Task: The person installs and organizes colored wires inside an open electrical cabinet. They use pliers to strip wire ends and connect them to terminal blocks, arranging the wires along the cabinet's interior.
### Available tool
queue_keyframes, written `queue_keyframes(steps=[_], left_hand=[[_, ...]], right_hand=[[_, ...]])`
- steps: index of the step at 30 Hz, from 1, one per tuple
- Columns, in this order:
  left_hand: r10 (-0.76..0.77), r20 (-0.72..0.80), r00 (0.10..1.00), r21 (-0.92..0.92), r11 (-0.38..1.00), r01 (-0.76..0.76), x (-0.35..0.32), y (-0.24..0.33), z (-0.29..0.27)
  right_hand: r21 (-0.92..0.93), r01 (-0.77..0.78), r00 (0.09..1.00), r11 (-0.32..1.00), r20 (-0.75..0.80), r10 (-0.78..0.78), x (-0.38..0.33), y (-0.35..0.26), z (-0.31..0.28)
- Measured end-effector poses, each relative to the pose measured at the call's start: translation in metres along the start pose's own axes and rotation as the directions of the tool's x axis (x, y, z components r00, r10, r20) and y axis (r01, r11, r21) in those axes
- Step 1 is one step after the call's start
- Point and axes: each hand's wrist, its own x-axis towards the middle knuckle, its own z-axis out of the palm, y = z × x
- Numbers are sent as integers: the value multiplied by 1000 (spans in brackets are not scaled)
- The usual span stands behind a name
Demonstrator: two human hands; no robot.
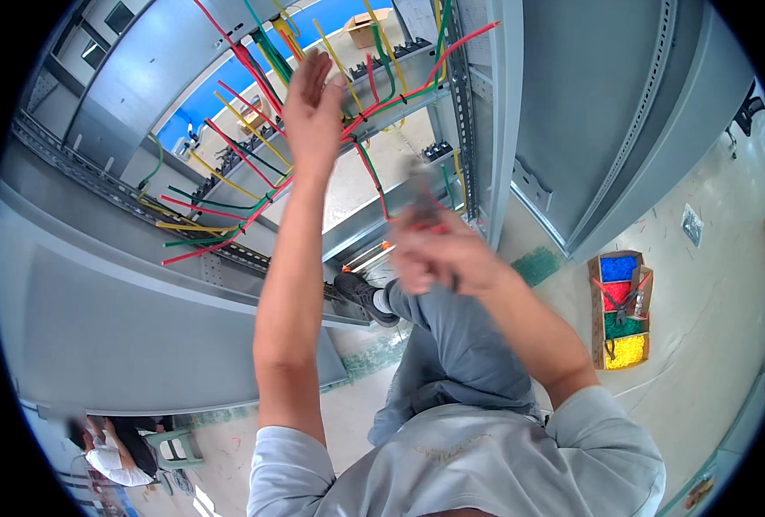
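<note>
My left hand point(314, 121) is raised among the wires, fingers slightly bent and thumb apart, with nothing visible between them. Beside its fingertips runs a bundle of red wires point(257, 73), and green and yellow ones rise close by. A tied harness point(361, 121) of red, green and yellow wires crosses the cabinet frame just right of the wrist. Lower and to the right, my right hand point(447, 254) is closed round a pair of pliers point(423, 194) with a dark metal head and some red at the grip. Motion blurs the tool, and its jaws cannot be made out.
A grey metal cabinet frame point(507, 112) surrounds the wires, its panel point(589, 103) on the right. On the floor, a divided cardboard box point(595, 323) holds blue, red, green and yellow small parts, with red-handled pliers point(628, 302) on top. Another person point(119, 457) is at lower left beside a green stool point(175, 448).
</note>
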Motion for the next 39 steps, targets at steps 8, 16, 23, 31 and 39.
queue_keyframes(steps=[8, 16, 23, 31, 39], left_hand=[[-78, 195, 978, 18, 997, 76, 7, -1, 20], [-115, 264, 958, -155, 975, 160, 40, -22, 21], [-276, 318, 907, -213, 911, 353, 49, -34, 8], [-160, 483, 861, -518, 741, 428, 53, -34, 1], [-181, 452, 874, -452, 798, 398, 50, -38, 2]], right_hand=[[96, 137, 904, 986, -420, -85, -107, 31, -96], [-85, -188, 982, 978, 10, 190, -31, -19, -49], [56, -132, 933, 990, 345, 105, 104, -97, -16], [70, -154, 909, 986, 401, 114, 138, -109, -27], [52, -153, 922, 987, 368, 124, 133, -124, -29]])
